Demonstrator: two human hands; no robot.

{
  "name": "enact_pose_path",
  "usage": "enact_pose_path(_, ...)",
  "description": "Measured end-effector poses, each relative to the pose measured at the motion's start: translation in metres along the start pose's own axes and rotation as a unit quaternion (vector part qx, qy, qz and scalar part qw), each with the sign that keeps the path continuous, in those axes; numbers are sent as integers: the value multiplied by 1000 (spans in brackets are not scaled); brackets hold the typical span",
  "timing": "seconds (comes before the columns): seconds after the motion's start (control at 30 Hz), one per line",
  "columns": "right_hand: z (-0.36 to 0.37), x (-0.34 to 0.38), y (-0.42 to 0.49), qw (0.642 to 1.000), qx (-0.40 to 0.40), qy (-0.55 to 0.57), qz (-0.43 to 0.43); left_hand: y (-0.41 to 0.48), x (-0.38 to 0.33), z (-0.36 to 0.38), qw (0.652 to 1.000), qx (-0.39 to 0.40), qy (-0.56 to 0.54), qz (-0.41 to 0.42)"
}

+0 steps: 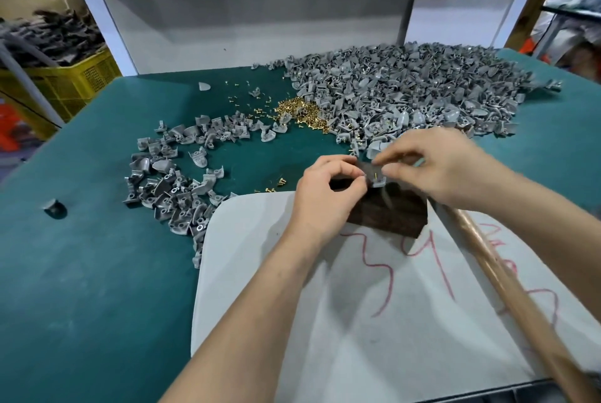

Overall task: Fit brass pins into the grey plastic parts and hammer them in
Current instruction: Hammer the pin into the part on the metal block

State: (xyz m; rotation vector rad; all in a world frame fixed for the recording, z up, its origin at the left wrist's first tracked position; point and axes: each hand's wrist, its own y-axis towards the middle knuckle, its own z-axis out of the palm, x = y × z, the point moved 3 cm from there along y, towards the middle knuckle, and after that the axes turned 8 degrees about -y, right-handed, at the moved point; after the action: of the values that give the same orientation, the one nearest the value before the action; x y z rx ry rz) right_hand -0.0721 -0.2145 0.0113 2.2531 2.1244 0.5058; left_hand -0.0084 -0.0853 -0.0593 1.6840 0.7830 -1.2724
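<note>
A grey plastic part (378,182) sits on a dark block (390,210) on the white board (357,305). My left hand (325,194) pinches the part's left side. Fingertips of my right hand (435,165) pinch a brass pin (375,174) that stands upright on the part. A wooden hammer handle (520,292) runs from under my right hand toward the lower right; its head is hidden. A pile of brass pins (302,111) lies beyond, beside a big heap of grey parts (406,87).
A smaller spread of grey parts (172,175) lies left on the green mat (81,272). A few loose pins (270,189) lie near the board's edge. One dark part (54,207) sits far left. A yellow crate (65,84) stands off the table's left.
</note>
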Motion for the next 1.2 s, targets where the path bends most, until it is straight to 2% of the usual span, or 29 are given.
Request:
enact_pose_path(0.1,5,9,10,995,66,-57,-41,0,-2,0,1000,13,12,19)
enact_pose_path(0.27,3,16,16,979,106,-158,-76,-1,-1,1,999,19,41,31)
enact_pose_path(0.47,6,39,17,905,183,-358,-139,0,-1,2,997,30,64,35)
enact_pose_path(0.63,5,49,18,846,214,-437,-216,1,0,1,995,34,80,49)
enact_pose_path(0.77,7,44,18,817,219,-477,-240,-1,-2,2,995,24,72,58)
enact_pose_path(0.93,6,43,18,809,233,-486,-233,0,-3,3,996,14,53,71)
enact_pose_path(1.1,6,46,19,823,238,-465,-223,-1,-4,2,997,17,52,53)
enact_pose_path(1.17,6,43,21,850,230,-427,-206,0,-4,2,997,15,53,51)
enact_pose_path(1.2,1,38,21,879,219,-383,-182,-1,-4,2,997,13,47,57)
